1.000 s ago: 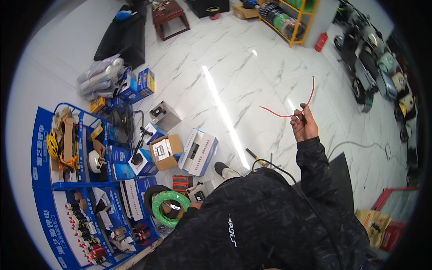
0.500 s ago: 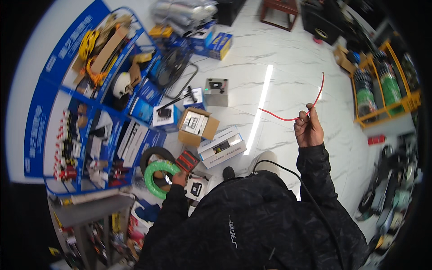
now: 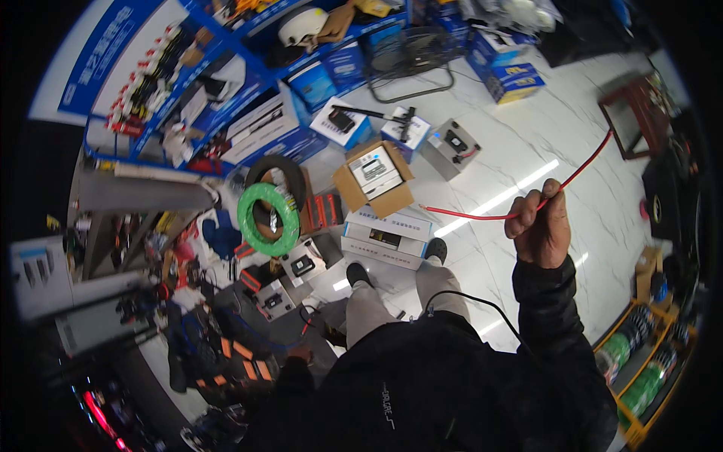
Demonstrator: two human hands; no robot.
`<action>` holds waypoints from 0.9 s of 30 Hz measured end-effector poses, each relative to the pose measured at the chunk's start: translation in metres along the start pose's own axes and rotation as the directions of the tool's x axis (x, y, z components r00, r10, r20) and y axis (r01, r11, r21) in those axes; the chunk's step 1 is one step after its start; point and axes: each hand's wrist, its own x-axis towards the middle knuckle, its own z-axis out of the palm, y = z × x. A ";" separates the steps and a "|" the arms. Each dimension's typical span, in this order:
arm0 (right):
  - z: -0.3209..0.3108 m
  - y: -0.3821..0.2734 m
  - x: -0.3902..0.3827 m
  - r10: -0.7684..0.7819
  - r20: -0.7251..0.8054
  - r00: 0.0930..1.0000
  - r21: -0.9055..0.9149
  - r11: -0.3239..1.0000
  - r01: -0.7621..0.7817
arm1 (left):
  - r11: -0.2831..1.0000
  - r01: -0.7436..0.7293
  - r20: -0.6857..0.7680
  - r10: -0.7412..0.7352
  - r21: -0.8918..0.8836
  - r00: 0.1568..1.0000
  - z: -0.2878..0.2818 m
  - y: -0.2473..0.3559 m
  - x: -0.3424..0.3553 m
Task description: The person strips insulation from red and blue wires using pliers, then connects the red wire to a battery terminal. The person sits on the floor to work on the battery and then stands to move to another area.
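Note:
My right hand (image 3: 544,226) is raised in front of me, its fingers pinched round a short red wire (image 3: 482,217). One end of the wire points left with a bare tip; the other rises to the upper right. Low beside my body, my left hand (image 3: 301,352) is dark and partly hidden, near dark cables and an orange-and-black bag (image 3: 241,350); its fingers do not show clearly. Ahead of it, a green ring-shaped tyre (image 3: 247,218) leans against a black tyre (image 3: 301,177). Metal-cased boxes (image 3: 320,260) stand on the floor close by.
An open cardboard box (image 3: 348,188) and a white carton (image 3: 414,248) stand before my feet. A floor fan (image 3: 418,56), blue shelves (image 3: 248,71) and a grey bench (image 3: 143,192) line the left and far sides. A yellow rack (image 3: 633,433) of coiled springs is at lower right.
My view has swung left, so the shelves and boxes have shifted in it. My left hand has come away from the green tyre and back toward my body. My right hand still pinches the red wire.

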 end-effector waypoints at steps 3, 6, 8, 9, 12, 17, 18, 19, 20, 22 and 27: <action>-0.005 0.018 0.035 0.078 0.133 0.988 0.015 0.997 -0.081 | 0.411 0.427 0.318 -0.308 -0.805 0.897 -0.019 0.093 0.016; -0.005 0.050 0.054 0.150 0.201 0.968 0.056 0.985 -0.164 | 0.049 0.322 0.282 -0.374 -0.946 0.884 -0.047 0.166 0.021; -0.006 0.079 0.059 0.227 0.184 0.956 0.046 0.970 -0.239 | 0.039 0.222 0.189 -0.398 -0.974 0.898 -0.056 0.194 0.030; -0.008 0.097 0.060 0.263 0.164 0.951 0.043 0.961 -0.274 | 0.014 0.185 0.164 -0.396 -0.983 0.904 -0.056 0.205 0.036; -0.023 0.164 0.061 0.433 0.146 0.889 -0.117 0.900 -0.419 | 0.138 0.150 0.085 -0.397 -0.979 0.914 -0.043 0.230 0.057; -0.070 0.321 0.041 0.684 0.125 0.719 -0.280 0.720 -0.636 | 0.258 0.078 -0.036 -0.410 -0.963 0.912 -0.018 0.254 0.125; -0.081 0.355 0.035 0.699 0.110 0.707 -0.296 0.702 -0.648 | 0.281 0.066 -0.052 -0.394 -0.957 0.918 -0.013 0.253 0.145; -0.091 0.390 0.030 0.709 0.096 0.698 -0.308 0.688 -0.657 | 0.303 0.038 -0.080 -0.367 -0.952 0.927 -0.008 0.250 0.165; -0.101 0.424 0.027 0.712 0.085 0.697 -0.305 0.685 -0.662 | 0.287 0.020 -0.095 -0.383 -0.958 0.919 -0.003 0.249 0.184; -0.118 0.490 0.020 0.711 0.029 0.703 -0.310 0.675 -0.670 | 0.244 -0.066 -0.164 -0.408 -0.968 0.898 0.004 0.248 0.223; -0.153 0.633 0.030 0.745 -0.028 0.666 -0.434 0.591 -0.680 | 0.255 -0.268 -0.354 -0.396 -0.929 0.848 -0.003 0.222 0.331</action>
